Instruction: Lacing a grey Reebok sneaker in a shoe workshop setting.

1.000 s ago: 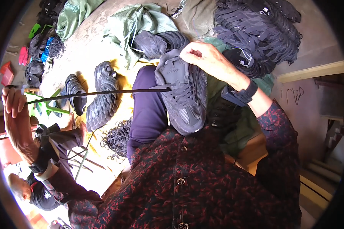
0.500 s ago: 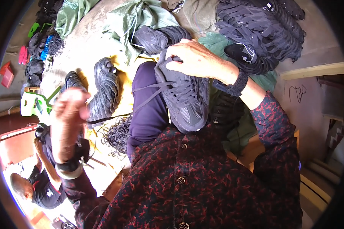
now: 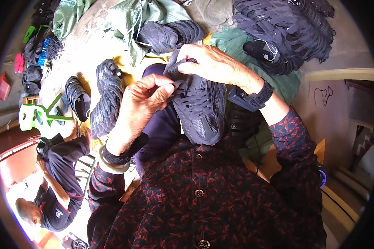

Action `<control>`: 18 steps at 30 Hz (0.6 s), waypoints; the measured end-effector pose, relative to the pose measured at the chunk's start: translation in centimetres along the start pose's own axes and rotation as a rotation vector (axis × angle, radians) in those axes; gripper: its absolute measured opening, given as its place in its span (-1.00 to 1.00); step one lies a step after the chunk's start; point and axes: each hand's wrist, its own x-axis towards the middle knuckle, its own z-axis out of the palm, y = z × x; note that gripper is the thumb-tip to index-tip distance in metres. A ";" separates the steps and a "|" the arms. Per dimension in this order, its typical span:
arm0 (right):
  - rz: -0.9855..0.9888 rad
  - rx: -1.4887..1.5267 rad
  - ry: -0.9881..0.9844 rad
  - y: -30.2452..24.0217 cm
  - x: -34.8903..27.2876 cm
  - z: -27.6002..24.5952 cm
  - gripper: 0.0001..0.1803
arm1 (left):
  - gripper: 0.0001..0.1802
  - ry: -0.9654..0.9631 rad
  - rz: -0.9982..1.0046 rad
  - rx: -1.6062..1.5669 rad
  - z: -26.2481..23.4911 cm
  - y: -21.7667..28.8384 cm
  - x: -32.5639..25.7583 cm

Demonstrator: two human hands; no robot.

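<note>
Dark sneaker (image 3: 199, 110) resting on the person's lap, toe toward the chest, at the middle of the view. The left hand (image 3: 143, 101) pinches a black lace (image 3: 179, 85) between thumb and forefinger at the sneaker's left eyelets; the right hand (image 3: 214, 62) is clamped on the sneaker's collar at its far end. Just left of the sneaker, two more dark shoes (image 3: 106, 99) lie on the floor (image 3: 83, 45); beyond it, another pair (image 3: 168, 35) sits on a green cloth (image 3: 124, 20). Up and right of the sneaker, a heap of black shoe uppers (image 3: 286, 29) rests on a teal sheet (image 3: 232, 41). Far left of the sneaker stand a green plastic stool (image 3: 39, 116) and, farther off, a red box-shaped object (image 3: 3, 86). Below left of the sneaker, a second person (image 3: 54, 182) in dark clothes crouches.
</note>
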 end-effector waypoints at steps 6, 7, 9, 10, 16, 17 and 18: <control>-0.145 0.040 0.125 1.6 0.0 0.9 -0.72 | -0.87 0.006 -0.123 -0.124 -0.5 3.5 -0.5; -0.123 0.067 0.116 1.4 0.1 0.9 -0.73 | -0.87 0.037 -0.149 -0.042 -0.4 3.2 -0.4; -0.112 0.034 0.124 1.1 0.0 0.9 -0.74 | -0.88 0.090 -0.131 0.103 0.2 2.4 -0.2; -0.100 0.002 0.129 1.0 0.1 1.0 -0.74 | -0.88 0.087 -0.098 0.148 0.1 1.3 -0.1; -0.034 -0.024 0.082 0.9 -0.2 0.9 -0.74 | -0.87 0.082 -0.036 0.171 1.0 -1.3 0.2; -0.035 -0.014 0.083 1.0 -0.2 0.9 -0.73 | -0.86 0.101 0.042 0.249 1.3 -1.4 0.2; -0.034 -0.014 0.083 0.8 -0.2 0.9 -0.73 | -0.89 0.107 -0.017 0.258 1.5 -0.9 0.2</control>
